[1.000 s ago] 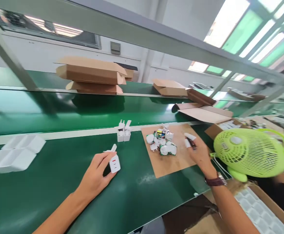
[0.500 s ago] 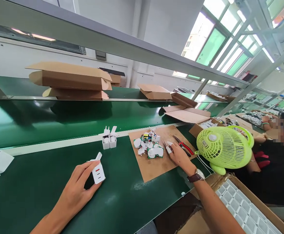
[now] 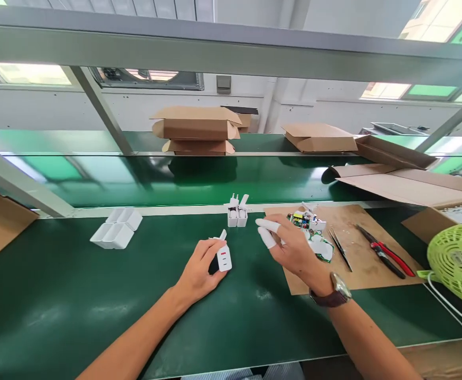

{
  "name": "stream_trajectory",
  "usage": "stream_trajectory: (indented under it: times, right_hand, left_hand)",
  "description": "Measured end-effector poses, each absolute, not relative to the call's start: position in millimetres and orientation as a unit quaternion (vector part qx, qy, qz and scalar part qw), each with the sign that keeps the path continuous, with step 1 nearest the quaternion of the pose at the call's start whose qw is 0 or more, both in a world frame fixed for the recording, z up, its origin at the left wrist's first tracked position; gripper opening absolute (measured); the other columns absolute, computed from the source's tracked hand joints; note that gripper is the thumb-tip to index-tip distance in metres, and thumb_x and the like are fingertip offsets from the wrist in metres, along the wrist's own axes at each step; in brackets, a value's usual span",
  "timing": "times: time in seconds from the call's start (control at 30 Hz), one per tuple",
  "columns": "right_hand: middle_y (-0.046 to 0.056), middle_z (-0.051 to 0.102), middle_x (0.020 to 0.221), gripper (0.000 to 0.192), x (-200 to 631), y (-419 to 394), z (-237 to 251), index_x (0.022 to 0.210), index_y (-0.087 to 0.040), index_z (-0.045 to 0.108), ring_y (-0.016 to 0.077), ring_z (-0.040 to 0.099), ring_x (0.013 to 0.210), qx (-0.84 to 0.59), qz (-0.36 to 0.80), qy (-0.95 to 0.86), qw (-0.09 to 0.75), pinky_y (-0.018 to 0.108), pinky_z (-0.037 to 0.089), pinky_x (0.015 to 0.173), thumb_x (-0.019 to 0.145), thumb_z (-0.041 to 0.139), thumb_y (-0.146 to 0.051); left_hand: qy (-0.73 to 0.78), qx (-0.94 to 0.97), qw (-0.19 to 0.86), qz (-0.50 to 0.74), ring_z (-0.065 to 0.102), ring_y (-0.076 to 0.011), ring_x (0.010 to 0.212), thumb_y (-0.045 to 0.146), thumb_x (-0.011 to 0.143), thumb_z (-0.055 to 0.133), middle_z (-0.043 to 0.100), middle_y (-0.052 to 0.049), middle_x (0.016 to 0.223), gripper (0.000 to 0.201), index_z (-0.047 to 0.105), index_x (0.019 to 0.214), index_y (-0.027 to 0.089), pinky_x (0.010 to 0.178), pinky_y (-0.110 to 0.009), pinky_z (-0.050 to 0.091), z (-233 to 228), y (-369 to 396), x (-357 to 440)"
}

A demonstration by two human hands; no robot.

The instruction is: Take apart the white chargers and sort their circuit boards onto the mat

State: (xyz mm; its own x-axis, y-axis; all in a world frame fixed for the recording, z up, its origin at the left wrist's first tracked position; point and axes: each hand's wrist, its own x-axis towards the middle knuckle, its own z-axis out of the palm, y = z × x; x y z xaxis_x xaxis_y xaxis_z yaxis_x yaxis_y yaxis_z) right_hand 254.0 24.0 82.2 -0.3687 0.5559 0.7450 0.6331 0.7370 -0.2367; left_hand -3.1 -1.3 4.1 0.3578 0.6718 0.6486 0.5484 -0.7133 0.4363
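Observation:
My left hand (image 3: pixel 201 266) grips a white charger (image 3: pixel 224 258) with a reddish port and darker slots on its face, close to the green tabletop. A white flap sticks up at its top. My right hand (image 3: pixel 290 245) is in the air to the right of it, fingers apart, with white covers on two fingertips and nothing visible in them. Behind my hands stand two white charger housings (image 3: pixel 237 217) with raised parts. Partly hidden by my right hand, circuit boards with white pieces (image 3: pixel 321 247) lie on a cardboard sheet (image 3: pixel 361 227), beside tweezers (image 3: pixel 340 250).
Red-and-black pliers (image 3: pixel 387 256) lie on the cardboard's right side. A green fan (image 3: pixel 458 258) stands at the right edge. White trays (image 3: pixel 116 228) sit on the left. Cardboard boxes (image 3: pixel 197 126) rest on the shelf behind, under a metal beam (image 3: pixel 231 53).
My view has swung left. My right hand has left the tweezers on the cardboard and come over toward the charger. My left hand still grips the charger.

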Motion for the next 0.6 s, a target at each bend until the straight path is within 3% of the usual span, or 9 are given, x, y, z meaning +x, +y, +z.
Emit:
stream_trajectory:
  times: [0.13,0.4,0.5,0.6]
  right_hand:
    - [0.008,0.071,0.104,0.028,217,41,57,0.118,-0.023,0.065,0.0196,0.070,0.097,-0.320,0.034,-0.829,0.458,0.033,0.061,0.081,0.098,0.051,-0.011]
    - [0.007,0.071,0.096,0.023,216,26,19,0.107,-0.024,0.071,0.0184,0.065,0.077,-0.418,0.212,-0.789,0.397,0.032,0.058,0.069,0.097,0.050,-0.020]
    - [0.006,0.073,0.097,0.018,206,18,19,0.107,-0.024,0.070,0.0185,0.068,0.080,-0.421,0.335,-0.744,0.396,0.033,0.060,0.076,0.095,0.057,-0.028]
    - [0.005,0.075,0.102,0.026,191,10,15,0.117,-0.025,0.066,0.0206,0.073,0.089,-0.400,0.461,-0.675,0.415,0.036,0.062,0.084,0.092,0.064,-0.031]
  left_hand:
    - [0.367,0.823,0.078,0.426,0.063,-0.0266,0.113,0.015,0.091,0.064,0.062,-0.012,0.125,0.055,0.046,0.143,0.025,0.097,-0.044,0.057,5,-1,-3]
    - [0.377,0.814,0.128,0.423,0.062,-0.0275,0.115,0.016,0.090,0.066,0.060,-0.013,0.125,0.053,0.046,0.138,0.024,0.098,-0.046,0.056,4,-1,-4]
    - [0.409,0.768,0.175,0.460,0.062,-0.0263,0.110,0.021,0.085,0.071,0.058,-0.012,0.121,0.052,0.046,0.129,0.023,0.089,-0.042,0.058,2,-3,-4]
    - [0.415,0.733,0.207,0.497,0.063,-0.0234,0.103,0.024,0.081,0.075,0.056,-0.009,0.113,0.045,0.048,0.117,0.023,0.080,-0.036,0.058,1,-5,-2]
